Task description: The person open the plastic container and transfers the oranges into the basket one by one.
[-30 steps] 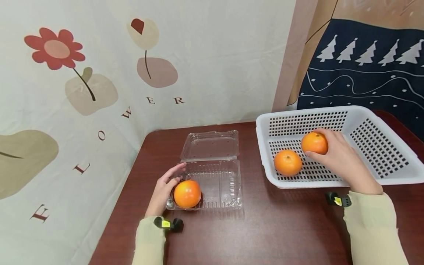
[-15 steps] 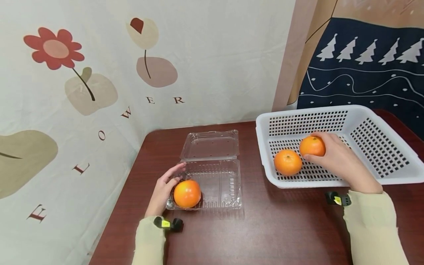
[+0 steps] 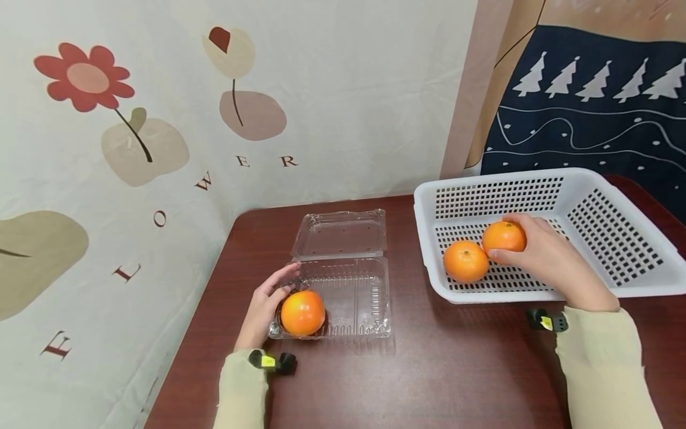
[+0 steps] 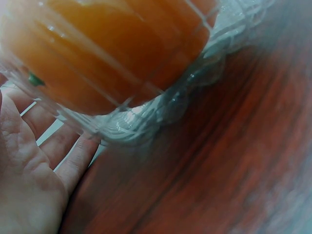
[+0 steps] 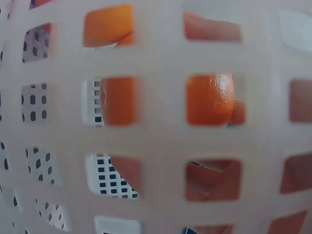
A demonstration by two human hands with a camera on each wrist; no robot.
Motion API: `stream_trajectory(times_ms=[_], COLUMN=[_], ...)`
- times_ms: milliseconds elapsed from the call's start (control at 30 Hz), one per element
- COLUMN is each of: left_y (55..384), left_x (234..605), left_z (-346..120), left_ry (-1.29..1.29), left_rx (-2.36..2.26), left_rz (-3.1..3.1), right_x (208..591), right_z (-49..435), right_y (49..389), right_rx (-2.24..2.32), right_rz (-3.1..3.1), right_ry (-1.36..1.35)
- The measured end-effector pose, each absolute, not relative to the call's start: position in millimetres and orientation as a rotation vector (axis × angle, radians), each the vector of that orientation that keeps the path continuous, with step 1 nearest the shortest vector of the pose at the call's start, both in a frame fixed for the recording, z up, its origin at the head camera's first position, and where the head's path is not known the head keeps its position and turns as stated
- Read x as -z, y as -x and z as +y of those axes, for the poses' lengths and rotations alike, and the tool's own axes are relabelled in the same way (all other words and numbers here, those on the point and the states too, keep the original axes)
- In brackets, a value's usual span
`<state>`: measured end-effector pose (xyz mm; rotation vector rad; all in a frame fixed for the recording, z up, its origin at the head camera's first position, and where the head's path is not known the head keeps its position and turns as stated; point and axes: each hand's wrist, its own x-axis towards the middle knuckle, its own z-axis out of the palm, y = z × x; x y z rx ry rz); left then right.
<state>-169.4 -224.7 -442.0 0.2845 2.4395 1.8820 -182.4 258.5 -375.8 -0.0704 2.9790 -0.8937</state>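
Note:
My right hand (image 3: 546, 253) grips an orange (image 3: 502, 236) inside the white plastic basket (image 3: 638, 268), thumb on the near side and fingers on the far side. A second orange (image 3: 465, 261) sits in the basket just left of it. Through the basket's holes, the right wrist view shows parts of the held orange (image 5: 209, 100). On the left, a hinged clear plastic box (image 3: 370, 298) lies open with one orange (image 3: 302, 313) in its near left corner. My left hand (image 3: 265, 307) rests against the box's left side, its fingers (image 4: 75, 161) extended along the wall.
The box's clear lid (image 3: 343, 235) is folded back flat behind it on the dark red-brown table (image 3: 429, 369). A printed cloth (image 3: 348, 101) hangs right behind the table, and a navy cloth (image 3: 584, 131) with white trees hangs behind the basket.
The right hand has brought its orange slightly left and down, close beside the other orange in the basket. The left hand and the box have stayed put.

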Motion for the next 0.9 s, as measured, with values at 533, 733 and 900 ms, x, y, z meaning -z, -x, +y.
stream_trajectory(times_ms=[533,733,900], left_y=[168.7,169.3,169.3], left_x=[441.0,442.0,442.5], left_z=[-223.9,-224.2,-224.2], left_ry=[-0.279,-0.272,-0.278], left_rx=[-1.860,-1.852,-1.857], left_rz=[2.459,2.462,2.463], right_x=[375.8,376.6,375.8], right_z=[259.1,258.3,258.0], right_y=[183.3,181.7,180.5], right_rx=[0.820,0.832,0.840], right_rz=[2.977,3.012,3.008], right_ry=[0.035,-0.014,-0.034])
